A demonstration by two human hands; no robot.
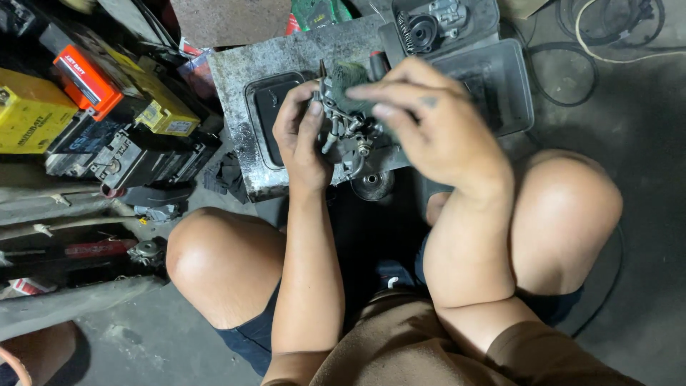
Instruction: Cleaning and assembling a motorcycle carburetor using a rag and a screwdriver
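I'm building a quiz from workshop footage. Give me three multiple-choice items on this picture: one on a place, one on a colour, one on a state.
1. Where are the yellow boxes?
A. the picture's left side
B. the picture's right side
C. on the person's knee

2. What colour is the pad under the right hand?
A. red
B. green
C. white

3. How is the metal engine part held?
A. gripped by the left hand
B. lying untouched on the floor
C. hanging from a hook

Key: 1 A, they are stacked at the left edge; 2 B, its surface shows green; 3 A, the fingers wrap it.
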